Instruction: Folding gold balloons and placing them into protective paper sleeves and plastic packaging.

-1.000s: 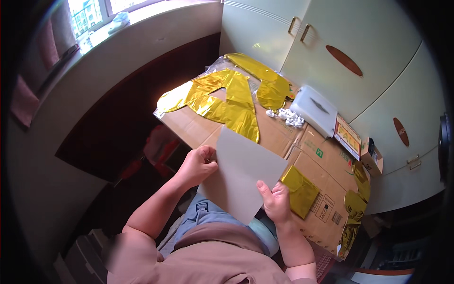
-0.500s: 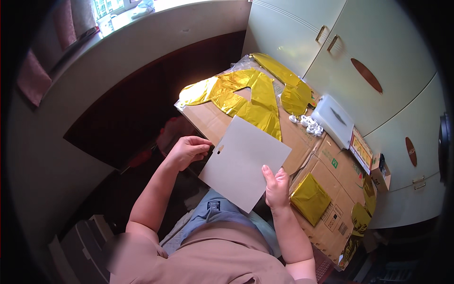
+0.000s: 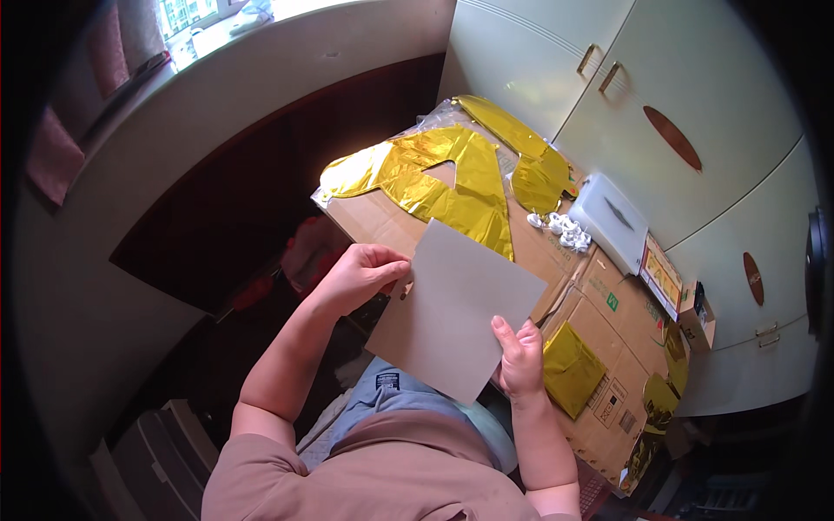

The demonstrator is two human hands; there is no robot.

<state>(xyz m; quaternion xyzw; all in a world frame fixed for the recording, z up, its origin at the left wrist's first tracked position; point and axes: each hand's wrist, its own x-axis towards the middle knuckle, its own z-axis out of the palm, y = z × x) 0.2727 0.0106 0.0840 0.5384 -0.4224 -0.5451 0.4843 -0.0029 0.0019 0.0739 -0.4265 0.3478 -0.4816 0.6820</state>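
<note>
Grey card (image 3: 458,313), right hand (image 3: 519,356) gripping, left hand (image 3: 363,278) pinched alongside, box (image 3: 697,332) holding dark items (image 3: 698,298)

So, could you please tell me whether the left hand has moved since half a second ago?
Yes: judged against the cardboard, the left hand has moved rightward, to the left edge of the grey card.

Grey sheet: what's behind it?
Visible past the grey sheet: brown cardboard, a gold foil piece, blue trousers. The right hand has its thumb in front; its other fingers are partly hidden. What's directly behind is covered.
</note>
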